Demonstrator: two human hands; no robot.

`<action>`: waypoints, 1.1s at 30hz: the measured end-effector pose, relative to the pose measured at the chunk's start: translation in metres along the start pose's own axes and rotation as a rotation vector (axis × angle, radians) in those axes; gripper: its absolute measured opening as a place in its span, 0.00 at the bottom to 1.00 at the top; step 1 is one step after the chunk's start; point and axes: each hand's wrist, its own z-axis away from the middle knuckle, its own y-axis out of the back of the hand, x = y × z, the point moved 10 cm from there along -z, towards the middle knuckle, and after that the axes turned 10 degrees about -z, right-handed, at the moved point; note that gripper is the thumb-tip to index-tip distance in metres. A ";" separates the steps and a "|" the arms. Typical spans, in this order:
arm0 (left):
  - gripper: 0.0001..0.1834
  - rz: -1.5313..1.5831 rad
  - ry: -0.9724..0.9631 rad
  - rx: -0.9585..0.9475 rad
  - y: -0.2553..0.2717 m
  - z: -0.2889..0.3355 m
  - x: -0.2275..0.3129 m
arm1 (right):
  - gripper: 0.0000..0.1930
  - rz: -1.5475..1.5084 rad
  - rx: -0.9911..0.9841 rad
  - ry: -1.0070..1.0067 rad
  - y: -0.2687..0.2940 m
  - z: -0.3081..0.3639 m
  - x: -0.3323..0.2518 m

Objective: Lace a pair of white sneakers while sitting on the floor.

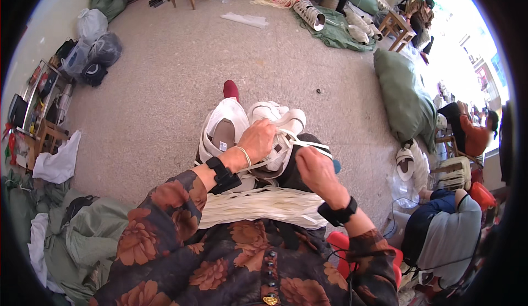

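A white sneaker (294, 120) rests on my lap, toe pointing away, with a second white shoe toe beside it. My left hand (257, 142) is closed in a pinch on a cream shoelace (309, 143) by the sneaker's eyelets. My right hand (318, 171), to the right of the shoe, is closed with the lace running into it; its fingertips are partly hidden. To the left lies another white shoe (224, 131) with a brown insole. A thick bundle of cream laces (264, 206) stretches across my lap, below both hands.
A large green sack (404, 94) lies on the floor at right, near several seated people. Plastic bags (99, 53) and a shelf (44, 94) stand along the left wall. Green cloth (99, 234) is heaped at near left. A wooden stool (396, 29) stands at far right.
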 end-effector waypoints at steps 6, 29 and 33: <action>0.09 0.133 0.004 0.038 0.005 -0.001 -0.003 | 0.06 0.378 -0.102 -0.015 -0.067 -0.052 0.019; 0.07 0.496 0.106 -0.101 -0.008 -0.031 -0.001 | 0.05 -0.010 0.100 -0.203 0.088 0.108 0.104; 0.08 0.581 0.020 -0.336 0.007 -0.028 0.015 | 0.08 -0.370 0.071 -0.269 0.083 0.046 0.060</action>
